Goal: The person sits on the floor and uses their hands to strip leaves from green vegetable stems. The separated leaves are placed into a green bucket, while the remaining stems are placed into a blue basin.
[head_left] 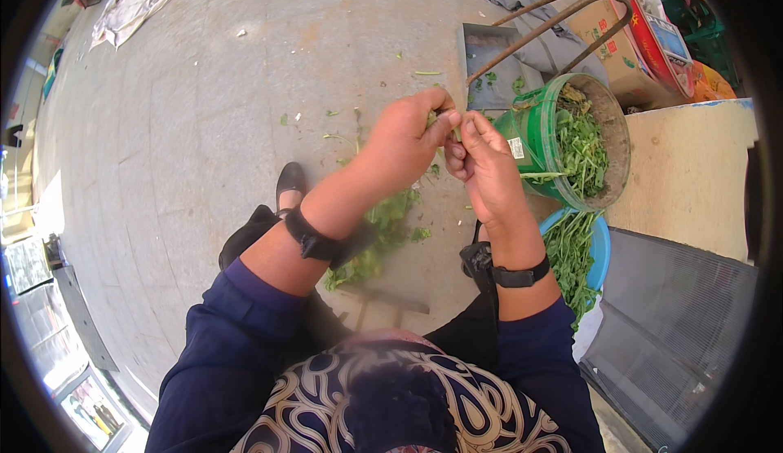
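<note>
My left hand (417, 124) and my right hand (487, 158) meet in front of me, fingertips nearly touching. Pinched between them is a pale green plant stem (457, 134), mostly hidden by the fingers. Below my forearms, a loose heap of leafy greens (386, 223) lies on the concrete floor between my feet, partly blurred. Close to my right hand, a green plastic bucket (538, 124) leans with its mouth to the right, holding leaves and stems (581, 150). Nearer my right forearm, a blue basin (602, 246) is filled with long-stemmed greens (570, 257).
Beyond the bucket are a metal dustpan-like tray (489, 46), a rusty bent metal handle (550, 20), a grey garment (541, 43) and a cardboard box (602, 40). A wooden board (679, 171) and a dark ribbed panel (673, 306) border the right. Scraps dot the concrete floor (202, 116).
</note>
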